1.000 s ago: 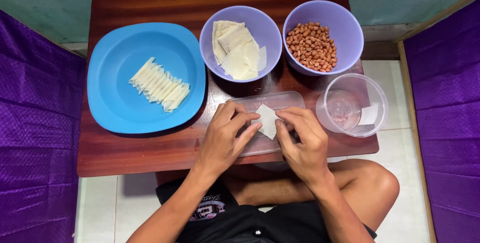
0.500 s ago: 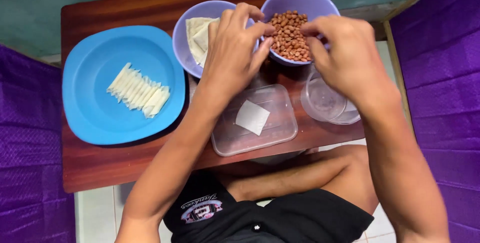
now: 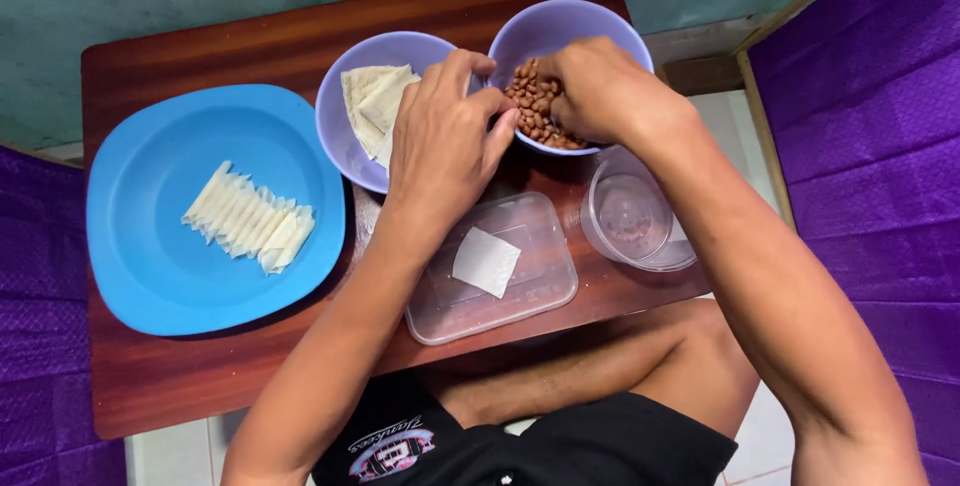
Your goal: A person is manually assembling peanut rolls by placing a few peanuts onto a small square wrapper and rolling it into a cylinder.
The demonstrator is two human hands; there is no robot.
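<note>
Peanuts (image 3: 535, 111) fill the round lilac plastic bowl (image 3: 570, 31) on the table (image 3: 200, 376). Right hand (image 3: 600, 91) pinches some in its grip; left hand (image 3: 445, 141), fingers curled, touches the bowl's rim, its grip unclear. Just below the bowl, a clear tray (image 3: 545, 291) holds a white wrapper square (image 3: 487, 262).

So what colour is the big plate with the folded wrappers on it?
Bright blue; the plate shows best in the head view.

Peanuts (image 3: 532, 114) partly under right hand (image 3: 600, 91)

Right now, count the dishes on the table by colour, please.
Purple bowls: 2, one of peanuts, one of wrapper sheets
Blue plate: 1
Clear containers: 2, a rectangular lid and a round tub
Total: 5
</note>
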